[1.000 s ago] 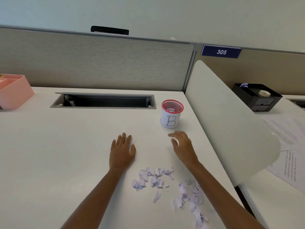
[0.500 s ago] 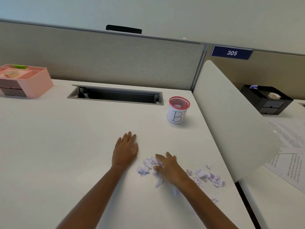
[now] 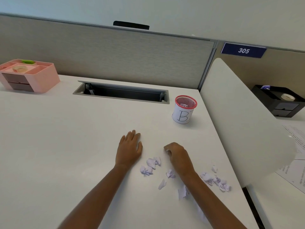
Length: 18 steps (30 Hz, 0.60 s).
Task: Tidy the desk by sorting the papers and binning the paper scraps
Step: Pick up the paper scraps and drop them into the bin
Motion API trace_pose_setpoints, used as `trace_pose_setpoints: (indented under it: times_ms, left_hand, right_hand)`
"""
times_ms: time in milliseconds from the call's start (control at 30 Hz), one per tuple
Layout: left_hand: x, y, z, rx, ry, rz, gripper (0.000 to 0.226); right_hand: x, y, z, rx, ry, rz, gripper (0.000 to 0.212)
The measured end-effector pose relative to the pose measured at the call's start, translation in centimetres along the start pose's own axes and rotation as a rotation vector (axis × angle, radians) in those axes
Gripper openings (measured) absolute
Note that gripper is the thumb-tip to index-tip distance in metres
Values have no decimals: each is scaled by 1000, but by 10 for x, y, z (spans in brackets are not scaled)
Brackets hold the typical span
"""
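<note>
Several crumpled white paper scraps [image 3: 151,166] lie on the white desk [image 3: 66,146], more of them [image 3: 217,180] to the right of my right forearm. My right hand [image 3: 178,156] hovers just above the desk with its fingers curled round a scrap, a bit of white showing at the fingertips. My left hand [image 3: 129,148] rests flat on the desk, fingers straight, left of the scraps. A red mesh cup [image 3: 184,109] wrapped in white paper marked "B" stands at the back right with scraps inside.
A pink desk organiser [image 3: 29,76] sits at the back left. An open cable tray [image 3: 122,93] runs along the back. A white curved divider [image 3: 239,121] borders the desk on the right; beyond it lie printed papers [image 3: 295,138] and a black organiser [image 3: 280,100].
My right hand went from near the cup down to the scraps, closed on one and lifted toward the cup. The left hand stayed flat. The view shifted.
</note>
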<state>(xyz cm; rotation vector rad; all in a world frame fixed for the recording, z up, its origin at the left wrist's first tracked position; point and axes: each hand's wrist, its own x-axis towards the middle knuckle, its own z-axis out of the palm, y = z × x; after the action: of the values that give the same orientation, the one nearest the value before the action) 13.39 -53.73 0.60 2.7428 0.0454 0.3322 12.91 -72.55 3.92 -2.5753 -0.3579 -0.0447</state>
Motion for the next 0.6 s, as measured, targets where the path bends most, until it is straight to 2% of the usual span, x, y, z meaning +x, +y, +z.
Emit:
trace_pose_setpoints:
  times_ms: [300, 467, 600]
  left_hand:
    - [4, -2, 5, -18, -82, -73, 51]
    - [4, -2, 6, 11, -99, -83, 53]
    - [4, -2, 5, 8, -98, -90, 53]
  right_hand:
    - [60, -2, -56, 440, 286, 151, 23]
    - [107, -8, -91, 418, 465, 123, 22]
    - [137, -8, -103, 343, 511, 98, 27]
